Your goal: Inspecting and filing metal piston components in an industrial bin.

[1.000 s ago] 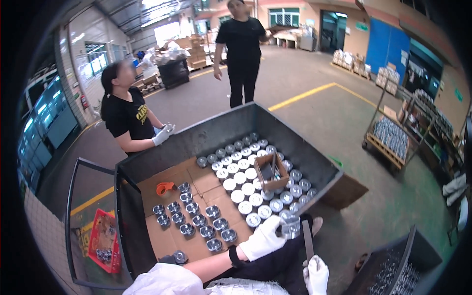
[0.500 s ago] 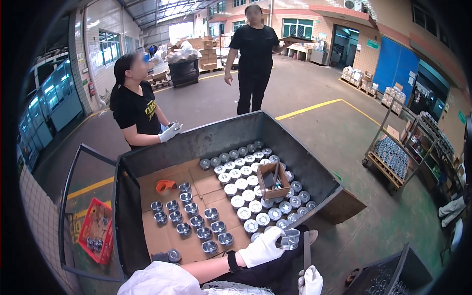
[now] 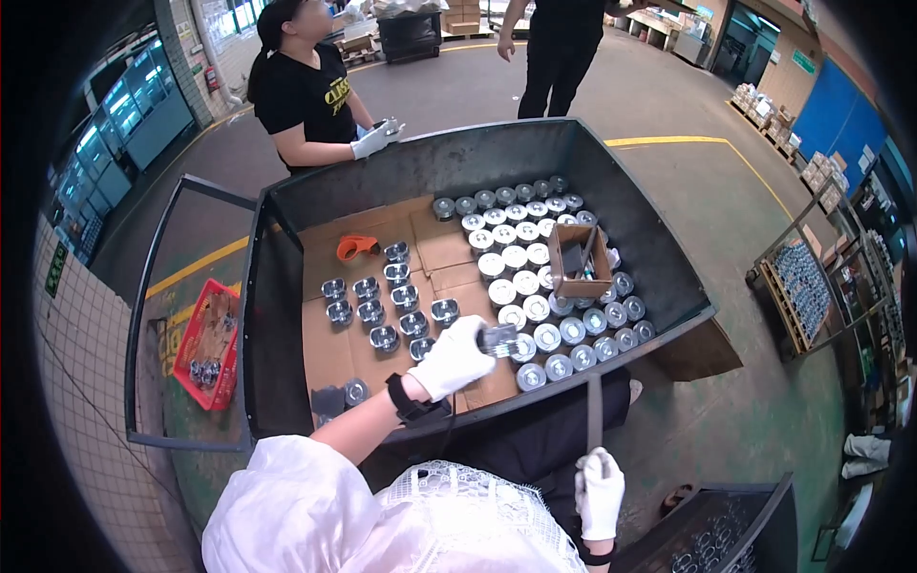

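My left hand (image 3: 449, 363), in a white glove, is closed round a metal piston (image 3: 500, 341) above the near middle of a dark metal bin (image 3: 659, 258). A long flat grey metal strip, which looks like a file (image 3: 595, 413), stands upright from my gloved right hand (image 3: 600, 495), outside the bin's near edge. Close rows of pistons (image 3: 547, 336) fill the right part of the bin, flat crowns up. To the left, more pistons (image 3: 384, 338) sit spaced out on cardboard, showing their open-looking sides. My left hand partly hides the nearest of these.
A small cardboard box (image 3: 583, 286) with tools rests on the pistons. An orange plastic item (image 3: 357, 248) lies on the cardboard. A red crate (image 3: 202, 349) stands left, a dark container of metal parts (image 3: 764, 535) lower right. Two people stand beyond the bin; one gloved hand (image 3: 378, 138) is at its far rim.
My left hand has moved the piston away from beside the file, leftward and over the bin. My right hand still holds the file. The view has tipped downward.
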A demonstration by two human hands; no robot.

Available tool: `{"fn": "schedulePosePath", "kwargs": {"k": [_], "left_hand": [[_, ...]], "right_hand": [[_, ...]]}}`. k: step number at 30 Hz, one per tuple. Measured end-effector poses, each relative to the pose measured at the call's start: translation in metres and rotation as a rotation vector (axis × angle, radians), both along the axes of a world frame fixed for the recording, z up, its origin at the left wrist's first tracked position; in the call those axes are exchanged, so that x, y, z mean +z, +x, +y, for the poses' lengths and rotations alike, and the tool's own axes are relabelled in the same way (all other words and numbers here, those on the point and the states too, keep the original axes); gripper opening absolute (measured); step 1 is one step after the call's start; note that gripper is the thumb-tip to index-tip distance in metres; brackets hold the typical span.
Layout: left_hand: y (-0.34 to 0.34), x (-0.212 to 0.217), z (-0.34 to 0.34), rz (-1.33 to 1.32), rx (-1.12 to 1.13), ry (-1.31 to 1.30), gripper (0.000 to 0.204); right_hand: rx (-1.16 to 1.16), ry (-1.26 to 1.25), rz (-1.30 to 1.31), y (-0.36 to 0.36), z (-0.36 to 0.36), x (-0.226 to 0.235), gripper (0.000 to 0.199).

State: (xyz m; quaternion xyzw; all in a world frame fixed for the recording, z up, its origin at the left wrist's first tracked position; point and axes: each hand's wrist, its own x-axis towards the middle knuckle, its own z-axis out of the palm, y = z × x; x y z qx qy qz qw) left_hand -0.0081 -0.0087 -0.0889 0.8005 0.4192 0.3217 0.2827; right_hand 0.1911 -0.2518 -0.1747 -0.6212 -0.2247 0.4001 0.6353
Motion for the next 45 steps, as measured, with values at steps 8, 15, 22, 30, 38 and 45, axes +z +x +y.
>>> {"fn": "schedulePosePath", "kwargs": {"k": [8,15,22,30,38,45], "left_hand": [[-0.021,-0.032,-0.020,0.009,0.052,-0.098,0.033],[0.004,-0.029,-0.019,0.009,-0.096,-0.076,0.041],[0.046,-0.037,-0.051,-0.062,-0.268,0.071,0.030],[0.065,-0.026,-0.098,-0.200,-0.383,0.025,0.032],[0.067,-0.041,-0.104,-0.207,-0.426,0.063,0.032],[0.048,-0.040,-0.107,-0.184,-0.397,0.061,0.034]], "right_hand": [[0.106,-0.077,-0.295,-0.027,0.024,-0.003,0.031],[0.043,-0.093,-0.201,-0.017,-0.003,-0.013,0.022],[-0.043,-0.177,-0.061,0.000,-0.050,-0.031,0.013],[-0.099,-0.068,-0.120,0.002,-0.091,-0.036,0.025],[-0.265,-0.085,-0.173,-0.004,-0.097,-0.029,0.025],[-0.220,-0.023,-0.338,-0.022,-0.091,0.018,0.036]]}}
